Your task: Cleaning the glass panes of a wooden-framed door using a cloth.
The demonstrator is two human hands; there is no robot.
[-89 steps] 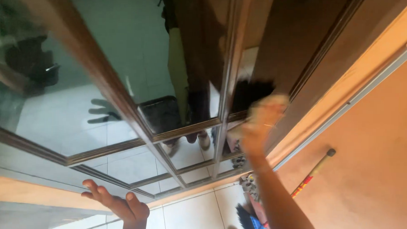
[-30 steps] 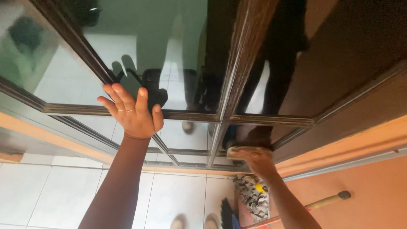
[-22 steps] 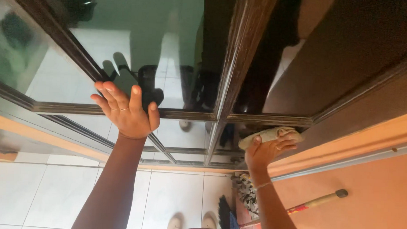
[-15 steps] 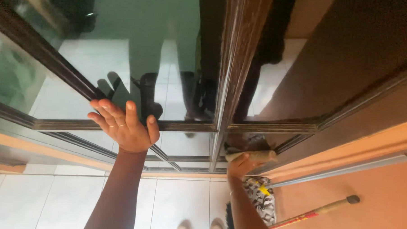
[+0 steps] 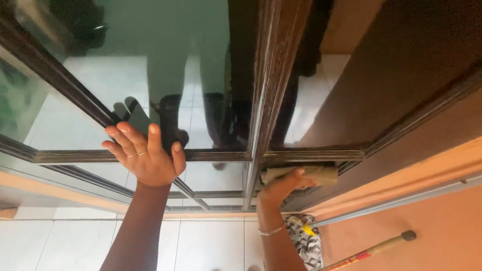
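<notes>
Head view: a dark-framed glass door [image 5: 164, 52] fills the scene, its big upper panes reflective and streak-free. Left hand [image 5: 144, 154] rests flat on it, fingers spread. Right hand [image 5: 282, 186] presses a folded tan cloth [image 5: 304, 174] against the low right pane, seemingly among the last areas. White floor tiles [image 5: 210, 246], orange wall [image 5: 435, 238], stick [image 5: 368, 253].

Beige cloth [image 5: 303, 175], dark brown door frame [image 5: 270, 72], orange wall [image 5: 451, 233]
</notes>
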